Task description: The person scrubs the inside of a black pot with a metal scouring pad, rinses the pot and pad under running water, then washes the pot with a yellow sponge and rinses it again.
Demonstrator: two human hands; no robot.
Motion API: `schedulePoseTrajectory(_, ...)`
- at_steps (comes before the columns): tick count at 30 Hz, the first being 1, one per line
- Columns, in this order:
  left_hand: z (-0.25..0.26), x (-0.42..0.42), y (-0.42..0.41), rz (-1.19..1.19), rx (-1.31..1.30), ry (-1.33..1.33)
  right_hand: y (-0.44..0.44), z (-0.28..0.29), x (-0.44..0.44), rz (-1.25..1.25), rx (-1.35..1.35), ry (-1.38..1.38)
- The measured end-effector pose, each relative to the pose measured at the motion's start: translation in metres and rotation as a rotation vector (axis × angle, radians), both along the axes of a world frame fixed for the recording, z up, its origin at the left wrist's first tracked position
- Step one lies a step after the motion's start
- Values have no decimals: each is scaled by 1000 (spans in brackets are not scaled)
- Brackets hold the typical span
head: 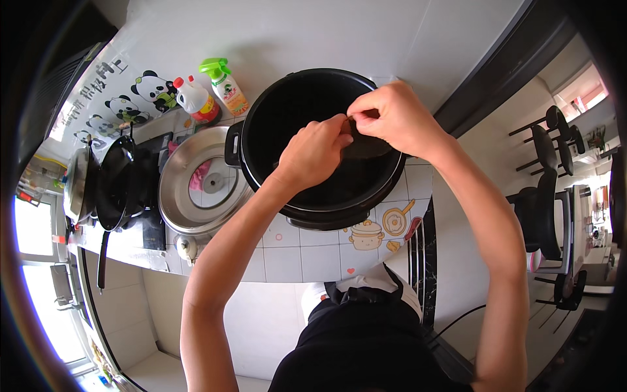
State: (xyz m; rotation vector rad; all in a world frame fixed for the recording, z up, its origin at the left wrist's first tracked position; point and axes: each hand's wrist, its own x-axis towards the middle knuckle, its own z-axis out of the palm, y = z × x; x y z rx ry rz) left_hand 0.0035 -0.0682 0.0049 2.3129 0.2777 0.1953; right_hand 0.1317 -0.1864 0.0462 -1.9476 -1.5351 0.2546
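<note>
Above a large black cooker pot [323, 210] with side handles, my two hands meet with fingertips almost touching. My left hand [316, 152] pinches the edge of a thin dark brown sheet-like piece [365, 146], which hangs down over the pot's opening. From the right, my right hand [392, 117] pinches the same piece with thumb and forefinger. What the piece is made of cannot be told, and my fingers hide its upper edge. The pot's inside is too dark to make out. Left of the pot lies a wide steel-rimmed lid [169, 181] with a glass centre.
Against the wall stand a green-topped spray bottle [229, 93] and a red-capped bottle [198, 103]. Farther left are a black frying pan [113, 181] and another pan with a steel lid [78, 181]. The tiled-pattern counter [303, 262] ends near my waist.
</note>
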Motion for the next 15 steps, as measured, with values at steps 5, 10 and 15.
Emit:
schedulePoseTrajectory(5, 0, -2, -1, 4, -76, -17, -15, -2, 17, -52, 21, 431)
schedulePoseTrajectory(10, 3, -2, -3, -2, -150, 2, -21, 0, 17, -108, 88, 519)
schedulePoseTrajectory(15, -8, -1, 0, 28, 6, -41, -4, -1, -4, -130, 23, 64)
